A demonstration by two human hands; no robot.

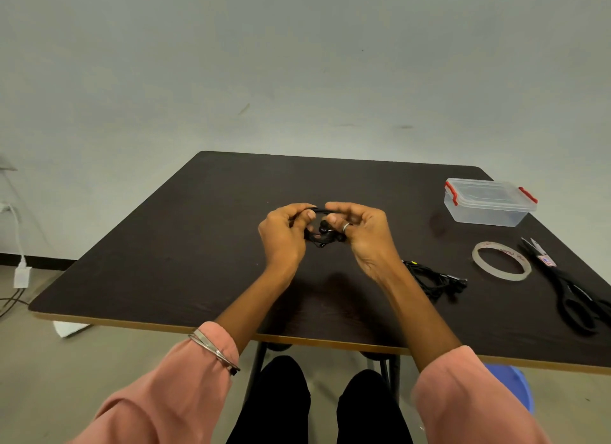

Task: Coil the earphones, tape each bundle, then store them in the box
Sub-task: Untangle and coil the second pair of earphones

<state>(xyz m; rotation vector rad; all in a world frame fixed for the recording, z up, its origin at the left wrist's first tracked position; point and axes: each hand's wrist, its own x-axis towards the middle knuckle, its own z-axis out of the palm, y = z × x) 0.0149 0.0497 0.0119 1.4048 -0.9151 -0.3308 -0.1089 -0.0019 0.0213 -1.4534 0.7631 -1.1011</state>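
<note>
The black earphones (322,233) form a small loose coil held above the middle of the dark table (205,212), earbuds bunched at the centre. The left hand (284,233) and the right hand (362,235) each pinch the cord with curled fingers. A second tangled black set (433,280) lies beside the right forearm. Further right lie the tape roll (501,261) and scissors (568,286); the closed clear box (489,202) sits behind them.

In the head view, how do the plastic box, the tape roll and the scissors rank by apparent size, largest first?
1. Scissors: the longest, though nearest the camera and cut by the frame edge.
2. Plastic box: similar in area, so its rank against the scissors is unsure.
3. Tape roll: clearly smallest.
</note>
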